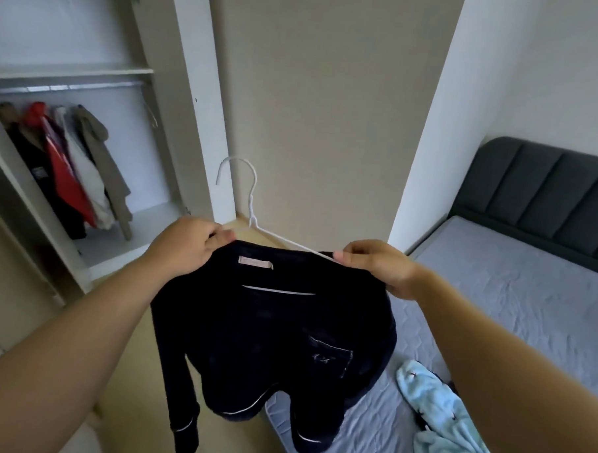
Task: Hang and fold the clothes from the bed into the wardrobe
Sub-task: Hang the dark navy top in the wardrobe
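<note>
A dark navy pyjama top [272, 334] with pale piping and a chest pocket hangs in the air in front of me on a white wire hanger [252, 203]. My left hand [183, 245] grips the top's left shoulder over the hanger's arm. At the right shoulder, my right hand [374, 264] pinches the fabric and the hanger's other arm. The hanger's hook points up and left, free of any rail. The open wardrobe [180, 94] stands to the left, its rail [67, 87] holding several hung garments [74, 161].
The bed [514, 290] with a grey sheet and dark padded headboard [545, 192] fills the right side. A light blue fleecy garment [443, 421] lies on it near me. A beige wall panel stands straight ahead between wardrobe and bed.
</note>
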Demonstrator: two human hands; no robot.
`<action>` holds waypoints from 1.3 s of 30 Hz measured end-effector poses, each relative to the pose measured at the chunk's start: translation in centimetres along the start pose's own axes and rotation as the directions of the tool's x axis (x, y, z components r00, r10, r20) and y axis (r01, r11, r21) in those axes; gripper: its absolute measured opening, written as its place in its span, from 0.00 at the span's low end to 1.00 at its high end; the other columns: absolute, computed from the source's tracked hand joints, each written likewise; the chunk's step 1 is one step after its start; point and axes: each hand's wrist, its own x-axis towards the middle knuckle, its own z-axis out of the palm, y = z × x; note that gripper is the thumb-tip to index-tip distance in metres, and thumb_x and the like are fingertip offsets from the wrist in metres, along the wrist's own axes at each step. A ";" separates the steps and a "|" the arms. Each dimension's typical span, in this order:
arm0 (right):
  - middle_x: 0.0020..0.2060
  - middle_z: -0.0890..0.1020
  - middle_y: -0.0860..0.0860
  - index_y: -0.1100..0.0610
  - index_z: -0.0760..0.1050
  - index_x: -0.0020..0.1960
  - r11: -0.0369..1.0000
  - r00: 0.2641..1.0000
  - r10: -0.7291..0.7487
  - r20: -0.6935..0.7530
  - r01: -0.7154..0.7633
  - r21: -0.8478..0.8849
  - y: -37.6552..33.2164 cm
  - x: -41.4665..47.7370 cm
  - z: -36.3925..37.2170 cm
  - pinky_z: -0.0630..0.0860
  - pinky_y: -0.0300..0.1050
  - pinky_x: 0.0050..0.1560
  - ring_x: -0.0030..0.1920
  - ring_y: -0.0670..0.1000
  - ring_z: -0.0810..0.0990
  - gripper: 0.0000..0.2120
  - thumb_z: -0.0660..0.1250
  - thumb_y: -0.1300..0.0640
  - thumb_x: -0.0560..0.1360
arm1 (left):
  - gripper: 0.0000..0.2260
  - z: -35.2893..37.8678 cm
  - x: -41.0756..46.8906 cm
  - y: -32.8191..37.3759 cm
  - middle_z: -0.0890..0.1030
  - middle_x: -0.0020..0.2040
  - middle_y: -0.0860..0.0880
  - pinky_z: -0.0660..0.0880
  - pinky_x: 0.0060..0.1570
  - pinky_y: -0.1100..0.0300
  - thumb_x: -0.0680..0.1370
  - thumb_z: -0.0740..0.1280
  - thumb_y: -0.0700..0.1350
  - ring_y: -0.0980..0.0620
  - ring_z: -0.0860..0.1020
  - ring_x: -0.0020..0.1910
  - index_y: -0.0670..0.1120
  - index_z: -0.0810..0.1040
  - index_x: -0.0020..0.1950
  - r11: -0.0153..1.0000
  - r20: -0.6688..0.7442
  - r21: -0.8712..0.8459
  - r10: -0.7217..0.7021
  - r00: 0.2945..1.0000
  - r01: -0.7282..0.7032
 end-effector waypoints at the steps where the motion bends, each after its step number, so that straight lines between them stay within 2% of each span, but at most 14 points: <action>1: 0.44 0.84 0.56 0.62 0.80 0.50 0.998 0.998 0.010 0.057 -0.013 0.059 -0.6 0.4 0.3 0.80 0.48 0.49 0.46 0.57 0.84 0.30 0.74 0.35 0.67 | 0.35 -0.3 0.0 -0.9 0.71 0.26 0.45 0.70 0.33 0.51 0.72 0.46 0.78 0.45 0.73 0.29 0.47 0.63 0.28 0.999 -0.029 -0.027 -0.039 0.999 0.038; 3: 0.42 0.85 0.53 0.60 0.81 0.48 0.999 0.995 0.001 0.096 -0.006 0.051 -1.7 1.4 0.8 0.80 0.44 0.45 0.43 0.53 0.85 0.27 0.73 0.36 0.68 | 0.37 -1.0 0.3 -2.4 0.70 0.25 0.44 0.72 0.33 0.48 0.72 0.44 0.78 0.44 0.73 0.28 0.45 0.62 0.27 0.996 -0.058 -0.025 -0.085 0.995 0.084; 5: 0.35 0.83 0.46 0.55 0.81 0.44 0.973 0.999 -0.049 0.024 0.053 -0.225 -2.9 2.4 1.4 0.76 0.36 0.37 0.36 0.45 0.82 0.20 0.72 0.37 0.72 | 0.38 -1.5 0.6 -3.7 0.71 0.27 0.46 0.75 0.35 0.47 0.73 0.43 0.78 0.46 0.73 0.29 0.45 0.65 0.26 0.995 -0.019 0.058 -0.075 0.997 0.076; 7: 0.36 0.81 0.44 0.50 0.79 0.43 0.835 0.966 -0.212 -0.145 0.102 -0.540 -3.4 3.8 2.0 0.73 0.37 0.36 0.37 0.43 0.79 0.18 0.69 0.35 0.72 | 0.40 -1.6 0.7 -4.3 0.73 0.30 0.47 0.76 0.39 0.47 0.73 0.42 0.77 0.47 0.74 0.33 0.44 0.70 0.28 0.987 0.045 0.151 -0.059 0.997 0.051; 9: 0.37 0.78 0.43 0.48 0.75 0.44 0.752 0.902 -0.364 -0.231 0.138 -0.644 -3.4 4.8 2.9 0.72 0.41 0.36 0.38 0.43 0.76 0.21 0.65 0.30 0.72 | 0.38 -1.4 0.7 -4.7 0.73 0.30 0.47 0.75 0.38 0.48 0.75 0.45 0.74 0.48 0.74 0.32 0.43 0.71 0.28 0.987 0.012 0.144 -0.069 0.998 0.066; 14: 0.38 0.70 0.42 0.48 0.63 0.50 0.481 0.930 -0.361 -0.071 0.120 -0.869 -1.1 6.9 3.5 0.66 0.47 0.35 0.39 0.50 0.73 0.33 0.52 0.19 0.64 | 0.31 -1.4 0.5 -4.4 0.66 0.24 0.48 0.61 0.30 0.55 0.76 0.50 0.69 0.51 0.67 0.25 0.45 0.61 0.25 0.994 -0.163 0.050 -0.089 0.983 0.098; 19: 0.42 0.70 0.44 0.49 0.61 0.49 0.552 0.854 -0.488 -0.179 0.144 -0.821 -0.5 9.1 3.6 0.66 0.47 0.36 0.43 0.50 0.70 0.32 0.52 0.20 0.67 | 0.33 -1.2 1.5 -3.8 0.68 0.27 0.45 0.59 0.33 0.54 0.74 0.48 0.70 0.49 0.66 0.27 0.43 0.62 0.26 0.986 -0.195 0.041 -0.151 0.969 0.162; 21: 0.44 0.71 0.45 0.51 0.62 0.49 0.526 0.808 -0.554 -0.202 0.151 -0.837 -0.9 9.9 3.5 0.67 0.48 0.36 0.46 0.51 0.70 0.31 0.53 0.23 0.69 | 0.32 -1.4 2.0 -3.5 0.67 0.26 0.46 0.58 0.33 0.54 0.75 0.49 0.70 0.51 0.65 0.26 0.43 0.62 0.26 0.983 -0.223 0.035 -0.168 0.960 0.180; 25: 0.43 0.76 0.53 0.58 0.68 0.48 0.461 0.660 -0.662 -0.354 -0.013 -0.887 -2.0 11.2 3.4 0.71 0.50 0.39 0.45 0.57 0.73 0.34 0.52 0.26 0.72 | 0.31 -2.0 3.2 -2.3 0.65 0.25 0.48 0.57 0.33 0.54 0.75 0.48 0.69 0.53 0.64 0.25 0.45 0.61 0.25 0.962 -0.285 0.087 -0.224 0.932 0.257; 28: 0.44 0.76 0.55 0.58 0.68 0.49 0.426 0.692 -0.618 -0.372 -0.103 -0.899 -2.7 12.3 3.0 0.69 0.49 0.41 0.45 0.57 0.74 0.35 0.50 0.25 0.72 | 0.33 -2.0 4.0 -1.5 0.66 0.24 0.48 0.54 0.29 0.54 0.73 0.44 0.71 0.53 0.63 0.25 0.44 0.63 0.25 0.935 -0.316 0.133 -0.273 0.909 0.328; 30: 0.46 0.76 0.55 0.58 0.68 0.51 0.432 0.739 -0.589 -0.328 -0.055 -0.900 -2.6 13.0 2.4 0.71 0.50 0.44 0.47 0.57 0.74 0.37 0.47 0.24 0.72 | 0.33 -1.8 4.3 -1.2 0.66 0.23 0.47 0.53 0.27 0.56 0.73 0.44 0.71 0.52 0.63 0.24 0.44 0.63 0.25 0.930 -0.342 0.120 -0.291 0.894 0.349; 34: 0.56 0.76 0.54 0.55 0.69 0.62 0.622 0.812 -0.502 -0.299 0.099 -0.777 -2.1 14.0 0.5 0.70 0.54 0.58 0.56 0.59 0.75 0.33 0.49 0.28 0.75 | 0.33 -1.1 4.8 -1.1 0.66 0.23 0.46 0.58 0.31 0.54 0.75 0.48 0.69 0.51 0.64 0.24 0.43 0.62 0.24 0.930 -0.367 0.093 -0.299 0.881 0.355; 37: 0.65 0.73 0.55 0.53 0.66 0.71 0.677 0.838 -0.504 -0.211 0.231 -0.699 -0.8 14.8 -0.7 0.70 0.54 0.63 0.64 0.59 0.72 0.23 0.60 0.43 0.81 | 0.33 -0.8 5.3 -1.1 0.67 0.23 0.46 0.59 0.32 0.53 0.75 0.48 0.69 0.50 0.65 0.24 0.43 0.62 0.24 0.928 -0.364 0.066 -0.319 0.875 0.366; 39: 0.67 0.70 0.56 0.52 0.63 0.75 0.705 0.839 -0.509 -0.192 0.279 -0.651 0.1 15.2 -1.3 0.71 0.52 0.62 0.64 0.59 0.72 0.24 0.64 0.57 0.80 | 0.33 -0.6 5.6 -1.1 0.66 0.23 0.46 0.60 0.33 0.53 0.75 0.48 0.69 0.49 0.64 0.24 0.43 0.61 0.25 0.931 -0.362 0.077 -0.307 0.880 0.356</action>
